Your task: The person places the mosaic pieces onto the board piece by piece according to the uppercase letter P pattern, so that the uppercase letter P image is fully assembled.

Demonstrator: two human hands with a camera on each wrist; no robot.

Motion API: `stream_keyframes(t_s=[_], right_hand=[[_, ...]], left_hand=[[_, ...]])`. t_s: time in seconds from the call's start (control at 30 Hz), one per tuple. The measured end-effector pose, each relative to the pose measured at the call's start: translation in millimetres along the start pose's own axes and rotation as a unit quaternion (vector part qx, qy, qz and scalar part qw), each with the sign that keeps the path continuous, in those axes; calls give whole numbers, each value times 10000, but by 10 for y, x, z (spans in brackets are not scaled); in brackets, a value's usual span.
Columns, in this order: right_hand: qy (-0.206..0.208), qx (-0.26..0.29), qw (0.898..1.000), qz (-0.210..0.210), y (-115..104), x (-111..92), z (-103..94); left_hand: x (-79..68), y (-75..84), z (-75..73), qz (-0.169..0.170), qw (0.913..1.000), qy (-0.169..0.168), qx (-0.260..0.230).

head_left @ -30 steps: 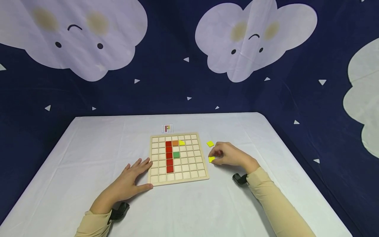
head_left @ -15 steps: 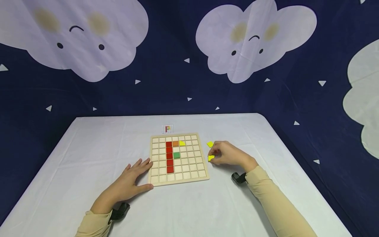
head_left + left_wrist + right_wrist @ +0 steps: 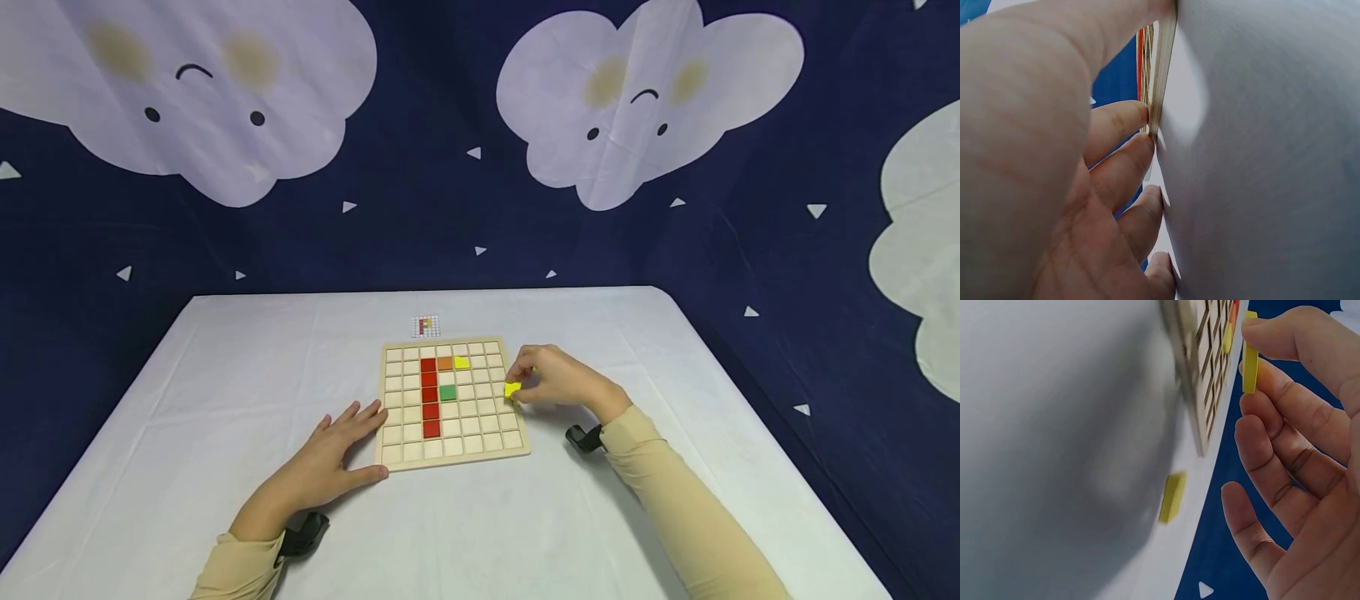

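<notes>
A wooden grid board [image 3: 491, 423] lies on the table, carrying a column of several red tiles [image 3: 430, 396], an orange tile [image 3: 445, 363], a yellow tile with a cut corner [image 3: 461, 363] and a green tile [image 3: 447, 392]. My left hand [image 3: 326, 457] touches the board's left edge with spread, fairly straight fingers. Between thumb and index finger, my right hand [image 3: 566, 382] pinches another yellow tile [image 3: 1249, 359], at the board's right edge in the head view. In the right wrist view that tile is raised off the table.
Beside the board, on the table, lies a loose yellow tile [image 3: 1172, 497], mostly hidden by the right hand in the head view. A small pattern card [image 3: 425, 326] sits behind the board. A dark blue cloud-print cloth [image 3: 420, 208] hangs behind the white table [image 3: 247, 367].
My right hand has lifted the pinched yellow tile and carried it left and slightly away, to the board's right edge. The left hand and the board have stayed put.
</notes>
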State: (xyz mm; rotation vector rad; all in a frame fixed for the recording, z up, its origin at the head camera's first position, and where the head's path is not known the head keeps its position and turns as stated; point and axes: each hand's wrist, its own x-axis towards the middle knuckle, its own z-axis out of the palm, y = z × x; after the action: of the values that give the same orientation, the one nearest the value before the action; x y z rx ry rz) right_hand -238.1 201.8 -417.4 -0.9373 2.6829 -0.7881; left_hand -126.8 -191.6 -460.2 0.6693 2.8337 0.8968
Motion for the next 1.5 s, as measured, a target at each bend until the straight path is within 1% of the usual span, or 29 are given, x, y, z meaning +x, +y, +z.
stream_keyframes(t_s=[0.23,0.4,0.7,0.83,1.03,1.5], right_hand=[[-35,34,9999,-97,-90,182,67],[-109,-18,9996,-249,-149,316,138],[-225,-149,9990,-362,-234,493,199],[-276,-191,9984,-458,-231,544,228],[-344,-250,9984,-375,-234,599,255],[-543,-416,9967,-434,-268,667,277]], left_hand=[[4,-23,8,-68,10000,3,-49],[7,-32,15,-62,10000,6,-53],[4,-14,9,13,10000,24,26],[5,-21,13,19,10000,30,20],[6,-25,15,13,10000,47,11],[8,-20,1,-3,10000,39,5]])
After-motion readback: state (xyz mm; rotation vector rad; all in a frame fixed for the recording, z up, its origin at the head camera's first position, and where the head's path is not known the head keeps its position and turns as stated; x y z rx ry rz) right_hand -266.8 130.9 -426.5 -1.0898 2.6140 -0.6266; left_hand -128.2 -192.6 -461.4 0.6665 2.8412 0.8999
